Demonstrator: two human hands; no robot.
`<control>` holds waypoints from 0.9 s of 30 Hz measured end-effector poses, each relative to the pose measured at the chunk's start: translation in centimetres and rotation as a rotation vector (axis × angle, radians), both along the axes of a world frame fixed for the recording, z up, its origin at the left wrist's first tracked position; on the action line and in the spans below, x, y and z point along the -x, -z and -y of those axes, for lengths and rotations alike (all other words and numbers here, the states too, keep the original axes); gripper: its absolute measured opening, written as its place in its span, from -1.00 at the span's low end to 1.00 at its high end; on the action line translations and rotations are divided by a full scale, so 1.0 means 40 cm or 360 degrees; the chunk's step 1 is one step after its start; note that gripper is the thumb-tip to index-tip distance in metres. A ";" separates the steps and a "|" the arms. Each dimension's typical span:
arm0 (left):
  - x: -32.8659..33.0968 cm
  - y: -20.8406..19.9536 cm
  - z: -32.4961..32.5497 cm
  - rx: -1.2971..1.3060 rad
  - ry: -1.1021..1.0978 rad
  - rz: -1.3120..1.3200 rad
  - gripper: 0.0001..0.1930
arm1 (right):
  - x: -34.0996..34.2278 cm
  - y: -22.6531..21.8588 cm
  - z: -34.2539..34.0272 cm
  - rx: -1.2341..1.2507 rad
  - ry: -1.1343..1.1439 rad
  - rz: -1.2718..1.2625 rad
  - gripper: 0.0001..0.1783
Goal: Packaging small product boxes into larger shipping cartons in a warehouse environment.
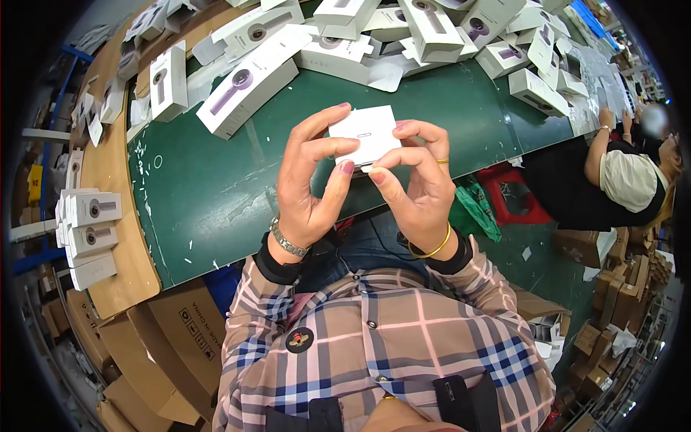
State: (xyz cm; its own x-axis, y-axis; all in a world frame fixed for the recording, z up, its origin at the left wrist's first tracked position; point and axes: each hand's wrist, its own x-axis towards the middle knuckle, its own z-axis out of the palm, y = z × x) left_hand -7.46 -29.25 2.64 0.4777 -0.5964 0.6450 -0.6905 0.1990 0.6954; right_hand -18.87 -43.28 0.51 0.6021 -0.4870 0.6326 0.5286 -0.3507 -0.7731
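Observation:
Between my hands, above the near part of the green tabletop, is a small white box (368, 135) with one end turned up toward me. My left hand (311, 176) grips its left side, with the fingers at the upper edge and the thumb at the lower front edge. On the opposite side my right hand (421, 180) pinches the box, its thumb near the lower corner by a small flap. Whether the box holds anything cannot be seen. Ahead and to the left lies a long white box (248, 83) printed with a purple handheld device, touched by neither hand.
White printed boxes (432, 29) lie heaped along the table's (209, 173) far side. A stack of similar boxes (93, 227) stands on the wooden ledge at left. Brown cartons (169, 345) sit below left. At right are a red stool (512, 198) and another person (626, 173).

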 end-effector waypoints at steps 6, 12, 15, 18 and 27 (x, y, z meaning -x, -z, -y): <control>0.000 0.001 0.006 0.0025 -0.0017 0.0002 -0.75 | -0.018 -0.009 0.015 0.0138 -0.0008 0.0027 -0.82; -0.001 0.008 0.016 0.0087 -0.0016 0.0038 -0.73 | -0.020 -0.012 0.031 0.0235 0.0009 -0.0028 -0.80; 0.000 0.010 0.016 0.0082 -0.0030 0.0046 -0.73 | -0.027 -0.009 0.034 0.0228 0.0001 -0.0058 -0.80; 0.000 0.013 0.012 0.0082 -0.0042 0.0052 -0.72 | -0.031 -0.006 0.028 0.0187 -0.0024 -0.0074 -0.80; -0.002 0.013 0.010 0.0100 -0.0018 0.0026 -0.72 | -0.037 -0.006 0.004 -0.0207 -0.0174 0.0002 -0.74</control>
State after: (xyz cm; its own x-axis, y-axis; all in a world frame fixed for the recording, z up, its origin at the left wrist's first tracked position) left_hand -7.38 -29.66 2.11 0.4735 -0.5488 0.6889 -0.7042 0.2339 0.6704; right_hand -17.40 -43.42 0.76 0.6555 -0.4963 0.5692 0.5589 -0.1881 -0.8076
